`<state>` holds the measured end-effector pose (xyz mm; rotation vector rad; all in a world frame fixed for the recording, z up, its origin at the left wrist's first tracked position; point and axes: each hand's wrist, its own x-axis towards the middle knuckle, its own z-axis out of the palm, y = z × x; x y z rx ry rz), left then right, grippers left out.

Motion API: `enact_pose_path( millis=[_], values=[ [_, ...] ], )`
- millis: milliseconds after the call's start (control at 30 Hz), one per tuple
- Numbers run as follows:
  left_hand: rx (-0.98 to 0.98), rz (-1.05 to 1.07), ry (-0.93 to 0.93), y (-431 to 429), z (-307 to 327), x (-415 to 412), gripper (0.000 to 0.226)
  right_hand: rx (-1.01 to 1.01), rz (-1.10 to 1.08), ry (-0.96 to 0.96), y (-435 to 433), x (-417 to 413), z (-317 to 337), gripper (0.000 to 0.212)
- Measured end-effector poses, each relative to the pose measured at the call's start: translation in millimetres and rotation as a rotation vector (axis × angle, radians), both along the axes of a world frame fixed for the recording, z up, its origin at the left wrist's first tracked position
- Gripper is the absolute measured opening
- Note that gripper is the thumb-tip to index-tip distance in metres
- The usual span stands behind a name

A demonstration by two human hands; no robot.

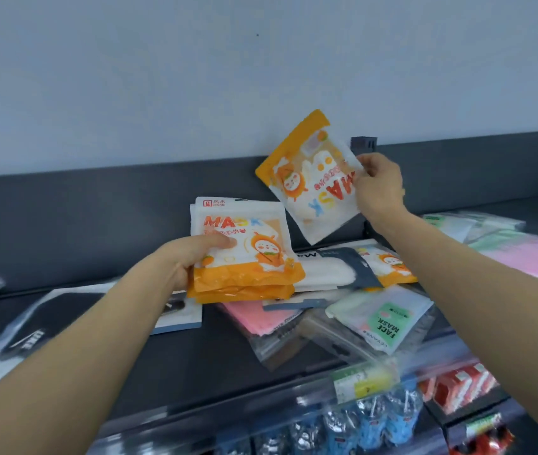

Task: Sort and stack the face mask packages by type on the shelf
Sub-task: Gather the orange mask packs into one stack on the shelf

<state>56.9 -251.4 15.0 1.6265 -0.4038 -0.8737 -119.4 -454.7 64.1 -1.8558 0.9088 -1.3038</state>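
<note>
Pinching a single orange mask packet [310, 178] by its edge at centre frame, the right hand [380, 185] is lifting it clear while the left hand [192, 257] is gripping a matching orange stack [244, 254] beside it. Light, floppy, slick film, probably; edges are offering the surest hold.

- Left hand [192, 257], forearm extended forward, gripped a stack of orange-and-white plastic mask packets [244, 257], thumb on top.
- Right hand [379, 185], raised higher, pinched a single orange-and-white plastic mask packet [310, 178].
</note>
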Motion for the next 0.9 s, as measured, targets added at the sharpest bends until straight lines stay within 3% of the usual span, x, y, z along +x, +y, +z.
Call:
enact_pose_path(
  millis=[100,233,400,600,767,900],
  values=[
    [0.001,0.037,-0.005,16,1,7,0.057,-0.206,-0.07,0.152,18,12,7,0.045],
    [0.015,0.082,-0.013,33,1,14,0.049,-0.371,0.001,0.217,52,25,23,0.046],
    [0.041,0.158,-0.015,55,-3,27,0.057,-0.481,-0.031,0.082,72,42,36,0.04],
    [0.016,0.205,-0.005,69,-10,28,0.05,-0.287,0.142,-0.124,83,71,30,0.023],
    [0.017,0.166,-0.011,76,-12,29,0.048,-0.228,0.374,0.174,81,85,20,0.014],
    [0.033,0.164,-0.005,85,-16,33,0.051,-0.285,0.324,0.363,78,90,20,0.018]
  ],
)
